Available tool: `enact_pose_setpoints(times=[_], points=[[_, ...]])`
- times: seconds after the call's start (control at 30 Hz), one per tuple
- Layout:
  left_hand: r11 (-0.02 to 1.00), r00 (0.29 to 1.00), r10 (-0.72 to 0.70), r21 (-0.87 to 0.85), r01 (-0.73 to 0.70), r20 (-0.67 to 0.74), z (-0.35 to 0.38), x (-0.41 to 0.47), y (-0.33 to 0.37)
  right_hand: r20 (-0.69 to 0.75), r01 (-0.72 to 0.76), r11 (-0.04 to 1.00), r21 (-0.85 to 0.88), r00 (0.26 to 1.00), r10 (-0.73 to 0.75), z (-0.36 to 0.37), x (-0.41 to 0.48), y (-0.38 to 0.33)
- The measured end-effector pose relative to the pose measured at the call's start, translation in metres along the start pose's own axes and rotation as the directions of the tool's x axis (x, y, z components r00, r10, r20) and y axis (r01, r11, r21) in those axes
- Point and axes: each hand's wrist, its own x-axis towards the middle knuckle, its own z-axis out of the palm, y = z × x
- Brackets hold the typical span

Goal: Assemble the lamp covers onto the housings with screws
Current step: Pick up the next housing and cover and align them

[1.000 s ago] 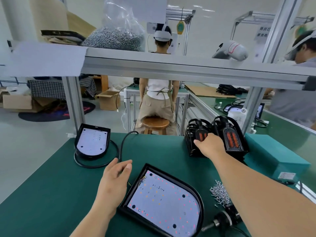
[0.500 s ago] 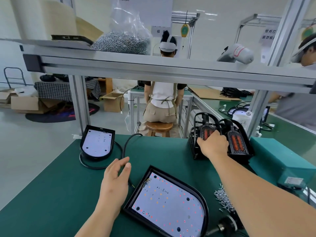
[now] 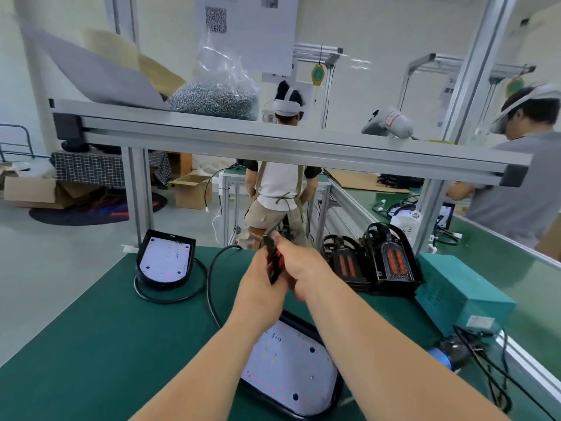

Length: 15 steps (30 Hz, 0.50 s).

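A black lamp housing [image 3: 291, 369] with a white LED board lies face up near the table's front, partly hidden by my forearms. Above it, both hands meet in the air on one black lamp cover [image 3: 273, 262] with an orange inner part, seen edge-on. My left hand [image 3: 258, 281] grips it from the left and my right hand [image 3: 303, 268] from the right. A stack of more covers [image 3: 388, 262] stands at the back right. A second housing [image 3: 165, 258] with a black cable lies at the back left.
A teal box [image 3: 461, 293] sits right of the covers, with a dark tool [image 3: 452, 354] and cables in front of it. An aluminium shelf beam [image 3: 273, 141] crosses overhead, carrying a bag of screws [image 3: 212, 100]. Two people work at benches behind and to the right.
My right hand has lifted a cover off the stack and brought it left to the middle. My left hand rose from the table beside the housing and took hold of it.
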Motion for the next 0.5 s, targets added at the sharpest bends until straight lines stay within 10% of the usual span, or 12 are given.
enact_pose_setpoints(times=[0.33, 0.5], points=[[0.971, 0.979, -0.152, -0.205, 0.122, -0.137, -0.031, 0.01, 0.012, 0.099, 0.105, 0.99, -0.09, 0.99, -0.096, -0.025, -0.03, -0.007], [0.921, 0.944, -0.326, -0.205, 0.331, 0.056, -0.069, 0.013, 0.013, 0.092, 0.524, 0.603, -0.601, 0.795, -0.599, -0.042, -0.034, -0.01]])
